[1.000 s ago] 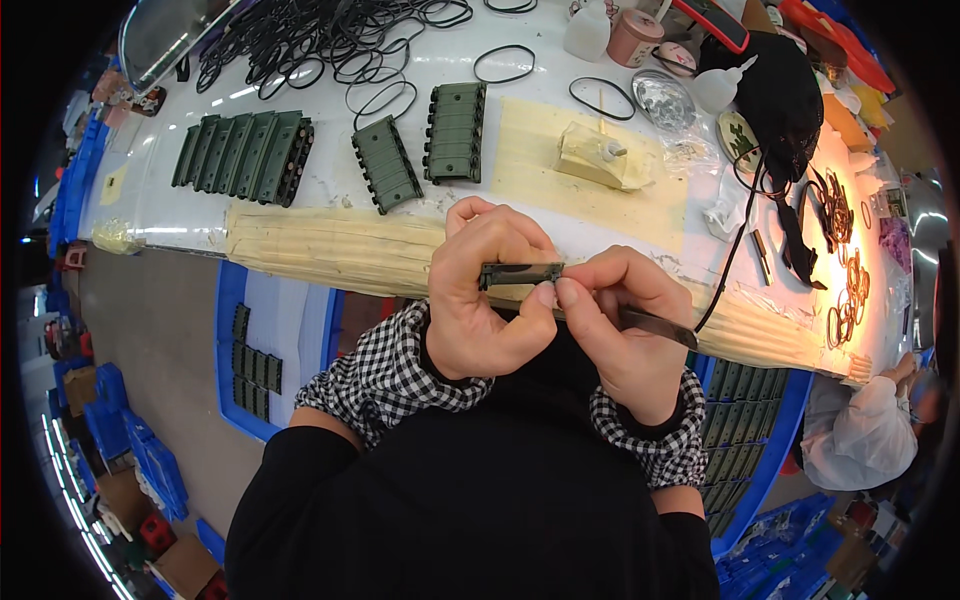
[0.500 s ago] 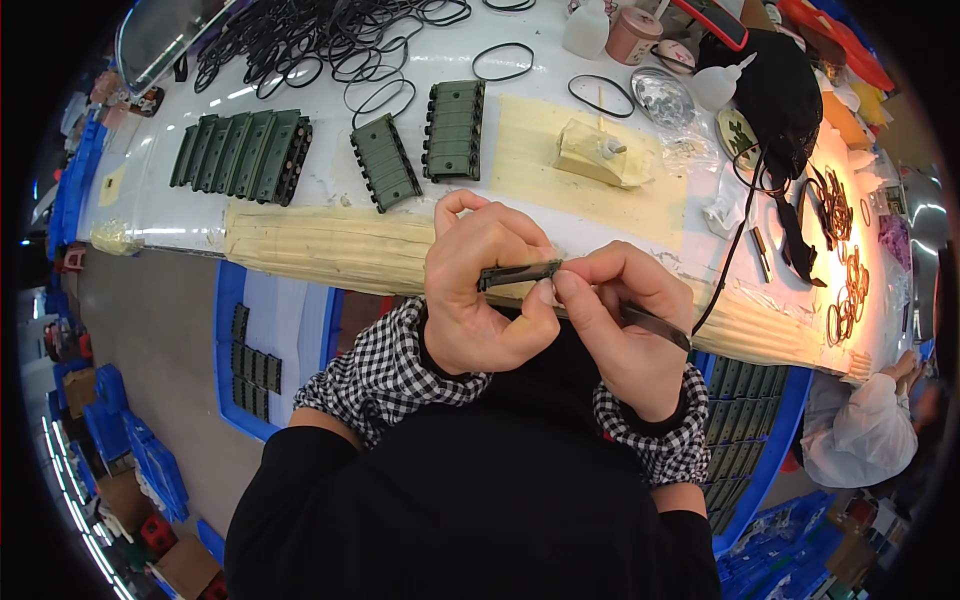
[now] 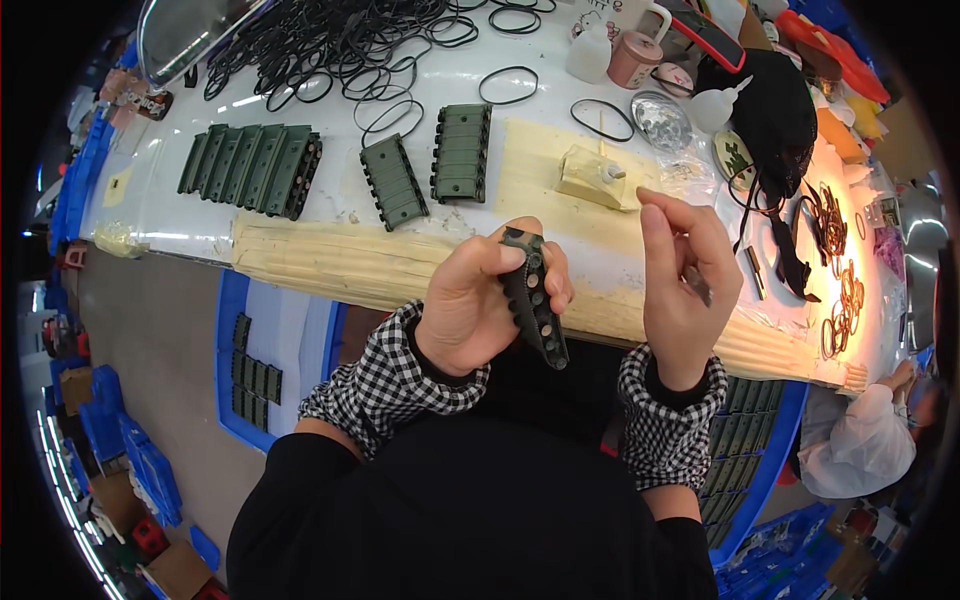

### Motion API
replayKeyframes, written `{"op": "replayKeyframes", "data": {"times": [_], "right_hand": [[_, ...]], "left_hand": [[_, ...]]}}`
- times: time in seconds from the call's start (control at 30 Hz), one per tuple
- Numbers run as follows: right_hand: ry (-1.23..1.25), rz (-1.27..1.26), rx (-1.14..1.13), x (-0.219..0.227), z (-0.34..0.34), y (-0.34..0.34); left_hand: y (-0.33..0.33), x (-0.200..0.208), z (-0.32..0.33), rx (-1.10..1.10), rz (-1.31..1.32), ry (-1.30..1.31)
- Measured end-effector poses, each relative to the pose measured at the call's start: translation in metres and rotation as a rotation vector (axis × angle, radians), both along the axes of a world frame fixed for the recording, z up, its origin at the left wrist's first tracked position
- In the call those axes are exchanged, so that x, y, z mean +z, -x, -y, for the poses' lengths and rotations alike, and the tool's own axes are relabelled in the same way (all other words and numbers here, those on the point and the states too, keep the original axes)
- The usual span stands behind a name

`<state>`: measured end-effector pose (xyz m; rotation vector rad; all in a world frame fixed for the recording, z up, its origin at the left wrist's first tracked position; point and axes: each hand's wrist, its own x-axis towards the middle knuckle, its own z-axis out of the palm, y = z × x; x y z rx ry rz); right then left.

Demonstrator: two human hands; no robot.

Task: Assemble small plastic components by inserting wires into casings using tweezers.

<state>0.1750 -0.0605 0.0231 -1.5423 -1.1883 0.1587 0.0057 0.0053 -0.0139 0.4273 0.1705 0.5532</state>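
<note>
My left hand (image 3: 465, 305) is closed around a dark green toothed part (image 3: 537, 300) with a row of round wheel-like studs, apparently a toy tank's track unit. Its lower end sticks out below my fingers, tilted. To its right, my right hand (image 3: 690, 280) is raised apart from the part. Thumb and forefinger come close together at the top while the other fingers curl in. A small greyish thing shows in that palm, too hidden to name. On the table beyond lie similar ribbed green parts: a wide group (image 3: 250, 168), a short one (image 3: 395, 182) and a longer one (image 3: 461, 155).
Black rubber bands (image 3: 320, 50) lie heaped at the back left. A taped cream block (image 3: 592, 178) sits on yellow paper, near a white bottle (image 3: 588, 55) and pink cup (image 3: 635, 58). Blue trays (image 3: 228, 400) flank me below the padded table edge (image 3: 340, 262). A co-worker's white sleeve (image 3: 855, 445) shows right.
My hands have parted: the right rose and moved right, away from the part. My left hand has turned the part from nearly level to upright and tilted, showing its studs.
</note>
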Motion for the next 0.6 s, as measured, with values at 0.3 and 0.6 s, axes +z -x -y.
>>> {"op": "replayKeyframes", "data": {"times": [0.3,0.6], "right_hand": [[0.046,0.303,-0.008,-0.006,-0.035,-0.015],[0.049,0.311,-0.032,-0.008,-0.035,-0.017]], "left_hand": [[0.001,-0.003,-0.002,-0.087,0.076,0.134],[0.002,-0.003,-0.002,-0.113,0.118,0.172]]}}
